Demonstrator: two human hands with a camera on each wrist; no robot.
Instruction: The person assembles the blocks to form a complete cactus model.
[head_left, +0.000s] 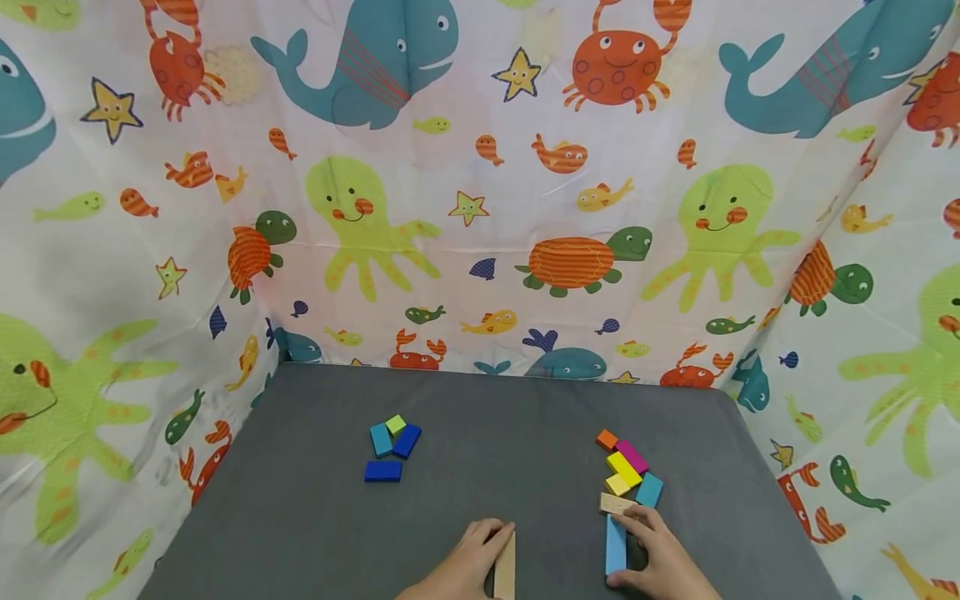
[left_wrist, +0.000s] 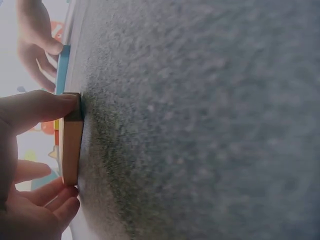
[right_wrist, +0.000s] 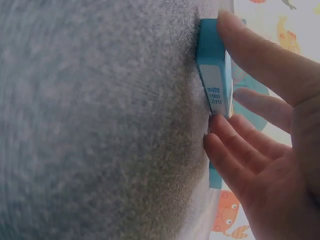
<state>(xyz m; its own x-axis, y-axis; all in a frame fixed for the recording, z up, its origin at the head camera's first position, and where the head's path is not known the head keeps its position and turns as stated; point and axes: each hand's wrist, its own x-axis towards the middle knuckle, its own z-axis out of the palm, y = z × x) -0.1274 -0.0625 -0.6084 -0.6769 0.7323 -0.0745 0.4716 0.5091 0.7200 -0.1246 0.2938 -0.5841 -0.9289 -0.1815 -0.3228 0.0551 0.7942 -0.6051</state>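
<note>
My left hand [head_left: 468, 562] grips a long natural-wood block [head_left: 506, 571] lengthwise, thumb at one end and fingertips at the other. The left wrist view shows this wooden block [left_wrist: 72, 147] standing on the grey surface. To the right, my right hand [head_left: 663, 557] holds a long light-blue block [head_left: 616, 546] by its two ends. In the right wrist view, the light-blue block [right_wrist: 212, 42] carries a white label with print. A smaller wooden block [head_left: 615, 503] lies across the far end of the blue one, close to my right fingertips.
Beyond my right hand lie a teal block [head_left: 649, 490], two yellow blocks [head_left: 624, 468], a magenta block [head_left: 632, 456] and an orange block [head_left: 607, 439]. Farther left are two dark-blue blocks [head_left: 382, 472], another teal block [head_left: 381, 440] and a green block [head_left: 395, 425]. A patterned curtain [head_left: 420, 275] surrounds the grey table [head_left: 300, 517].
</note>
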